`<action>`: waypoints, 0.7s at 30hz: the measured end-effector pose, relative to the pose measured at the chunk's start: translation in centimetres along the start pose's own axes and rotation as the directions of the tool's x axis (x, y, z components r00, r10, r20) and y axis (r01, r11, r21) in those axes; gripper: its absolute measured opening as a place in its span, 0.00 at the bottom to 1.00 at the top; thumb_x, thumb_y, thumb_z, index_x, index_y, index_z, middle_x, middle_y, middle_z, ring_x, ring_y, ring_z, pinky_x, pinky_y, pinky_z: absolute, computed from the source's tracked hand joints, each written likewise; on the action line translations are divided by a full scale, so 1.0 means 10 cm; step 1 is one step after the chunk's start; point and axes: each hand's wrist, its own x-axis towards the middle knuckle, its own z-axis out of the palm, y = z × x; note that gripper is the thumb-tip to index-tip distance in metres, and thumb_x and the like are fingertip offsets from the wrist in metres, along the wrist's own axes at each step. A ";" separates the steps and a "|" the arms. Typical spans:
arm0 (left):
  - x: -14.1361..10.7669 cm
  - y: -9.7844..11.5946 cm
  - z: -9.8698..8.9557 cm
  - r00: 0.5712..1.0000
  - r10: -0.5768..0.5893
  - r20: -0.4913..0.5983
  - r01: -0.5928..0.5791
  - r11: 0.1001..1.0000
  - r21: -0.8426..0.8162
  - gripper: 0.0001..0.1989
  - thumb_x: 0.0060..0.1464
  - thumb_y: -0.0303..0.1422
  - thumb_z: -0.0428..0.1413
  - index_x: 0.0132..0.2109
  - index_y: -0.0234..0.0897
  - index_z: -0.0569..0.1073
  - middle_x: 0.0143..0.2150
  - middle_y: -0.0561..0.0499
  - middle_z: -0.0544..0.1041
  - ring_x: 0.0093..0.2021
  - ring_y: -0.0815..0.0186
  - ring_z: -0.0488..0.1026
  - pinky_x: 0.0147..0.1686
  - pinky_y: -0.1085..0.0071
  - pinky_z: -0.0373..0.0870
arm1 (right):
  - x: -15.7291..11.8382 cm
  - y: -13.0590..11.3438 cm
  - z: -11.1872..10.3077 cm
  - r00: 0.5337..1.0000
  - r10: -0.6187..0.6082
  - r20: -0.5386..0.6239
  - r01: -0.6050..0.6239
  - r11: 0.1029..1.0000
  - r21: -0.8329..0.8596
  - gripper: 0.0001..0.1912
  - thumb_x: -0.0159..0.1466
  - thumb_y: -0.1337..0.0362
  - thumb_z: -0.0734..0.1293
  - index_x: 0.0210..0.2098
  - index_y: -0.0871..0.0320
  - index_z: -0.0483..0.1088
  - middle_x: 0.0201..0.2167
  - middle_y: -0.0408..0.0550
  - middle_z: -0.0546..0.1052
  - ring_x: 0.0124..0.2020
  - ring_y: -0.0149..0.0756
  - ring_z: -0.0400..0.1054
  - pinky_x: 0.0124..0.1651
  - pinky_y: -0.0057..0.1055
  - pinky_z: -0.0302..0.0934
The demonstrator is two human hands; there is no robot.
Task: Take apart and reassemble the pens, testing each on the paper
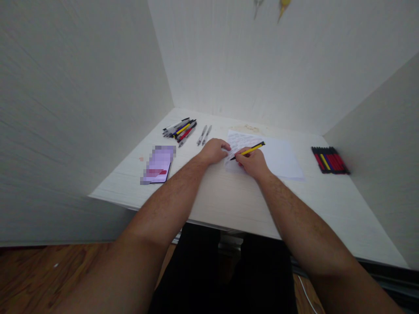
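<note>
My right hand (pixel 251 161) is closed around a yellow pen (pixel 251 150) with black ends, its tip down on the left part of the white paper (pixel 283 157). Rows of handwriting cover the paper's upper left; its right part is blank. At the paper's left edge rests my left hand (pixel 214 151), with thumb and forefinger apart and nothing seen between them. Two clear pens (pixel 204 135) lie side by side just beyond my left hand.
A loose pile of pens (pixel 181 130) lies at the back left, with a phone (pixel 159 165) nearer the left edge. Red, yellow and blue pens (pixel 330 160) form a row at the right. White walls (pixel 248 65) enclose the desk (pixel 229 200) at the back and sides.
</note>
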 end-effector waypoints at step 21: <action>0.01 -0.04 0.06 0.998 -0.024 -0.060 0.023 0.999 -0.024 0.13 0.47 0.27 0.59 0.41 0.39 0.82 0.48 0.48 0.81 0.49 0.60 0.75 0.54 0.66 0.68 | 0.12 0.06 -0.19 0.964 -0.127 -0.234 0.138 0.990 0.032 0.17 0.61 0.65 0.62 0.47 0.59 0.76 0.28 0.47 0.78 0.28 0.34 0.72 0.36 0.34 0.68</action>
